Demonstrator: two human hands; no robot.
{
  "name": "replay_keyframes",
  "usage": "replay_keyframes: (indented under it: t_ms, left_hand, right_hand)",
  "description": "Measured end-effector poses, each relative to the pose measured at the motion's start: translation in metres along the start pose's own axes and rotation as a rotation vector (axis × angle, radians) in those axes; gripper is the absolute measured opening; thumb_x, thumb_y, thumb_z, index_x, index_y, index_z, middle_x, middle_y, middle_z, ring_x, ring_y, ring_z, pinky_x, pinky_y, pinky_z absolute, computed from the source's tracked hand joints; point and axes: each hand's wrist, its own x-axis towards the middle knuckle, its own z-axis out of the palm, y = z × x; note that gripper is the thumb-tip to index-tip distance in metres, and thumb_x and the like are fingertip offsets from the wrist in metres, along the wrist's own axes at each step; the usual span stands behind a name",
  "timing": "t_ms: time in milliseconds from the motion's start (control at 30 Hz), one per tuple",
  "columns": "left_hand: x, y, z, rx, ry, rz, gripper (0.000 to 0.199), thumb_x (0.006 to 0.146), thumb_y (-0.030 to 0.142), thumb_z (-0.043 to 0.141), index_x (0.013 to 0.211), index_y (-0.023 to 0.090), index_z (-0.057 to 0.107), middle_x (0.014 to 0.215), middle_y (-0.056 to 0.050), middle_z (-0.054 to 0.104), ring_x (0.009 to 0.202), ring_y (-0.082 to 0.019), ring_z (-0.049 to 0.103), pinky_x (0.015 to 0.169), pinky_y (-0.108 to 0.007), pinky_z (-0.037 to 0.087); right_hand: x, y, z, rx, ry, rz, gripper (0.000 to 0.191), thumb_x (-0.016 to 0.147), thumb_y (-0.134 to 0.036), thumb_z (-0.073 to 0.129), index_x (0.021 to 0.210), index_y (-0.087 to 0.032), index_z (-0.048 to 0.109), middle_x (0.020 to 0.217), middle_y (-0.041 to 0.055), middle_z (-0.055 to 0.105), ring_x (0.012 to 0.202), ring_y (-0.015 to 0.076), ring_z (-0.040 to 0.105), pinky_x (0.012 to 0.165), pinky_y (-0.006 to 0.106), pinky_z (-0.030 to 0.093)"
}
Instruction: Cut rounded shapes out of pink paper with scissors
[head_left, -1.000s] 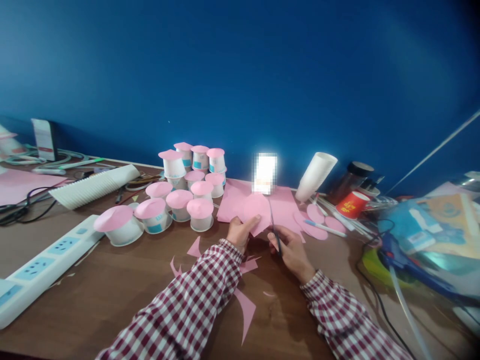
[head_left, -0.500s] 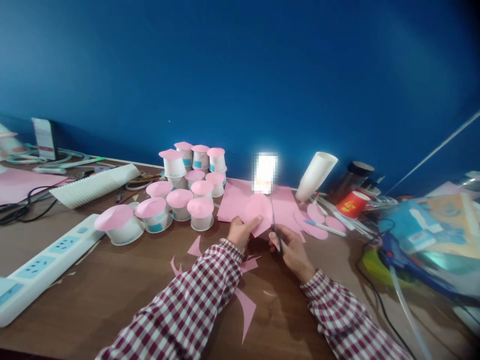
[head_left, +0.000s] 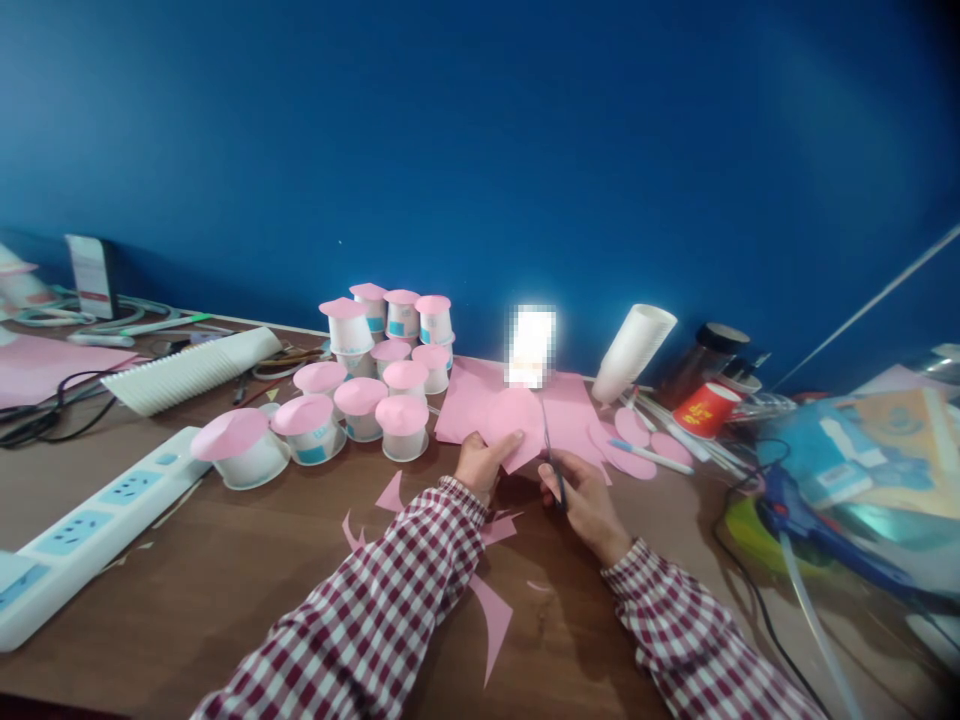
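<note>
Pink paper: we're holding it at twelve o'clock, probably light, bendy, easily creased
Left hand: we're pinching its seven-o'clock edge, likely the safest hold
Right hand: we're gripping scissors, four o'clock

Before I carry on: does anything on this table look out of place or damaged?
Pink offcuts lie scattered around the left forearm, cluttering the work area. One white cup stack lies on its side; another slants near the wall, though lens distortion may exaggerate that. I see no spill or obvious damage.
</note>
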Motion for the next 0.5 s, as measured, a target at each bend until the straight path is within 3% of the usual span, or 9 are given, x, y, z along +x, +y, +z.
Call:
replay_keyframes:
  t_ms: [500]
  left_hand:
    - [-0.0002, 0.0012, 0.001, -0.002, 0.036, -0.012, 0.042, 0.054, 0.031, 0.085, 0.083, 0.006, 0.069, 0.074, -0.012, 0.072, 0.065, -0.02, 0.067, 0.061, -0.03, 0.054]
  right_hand:
    - [0.0002, 0.0018, -0.0009, -0.059, 0.012, -0.02, 0.041, 0.08, -0.049, 0.064, 0.102, -0.014, 0.067, 0.056, -0.0011, 0.056, 0.047, 0.0122, 0.051, 0.044, 0.023, 0.042]
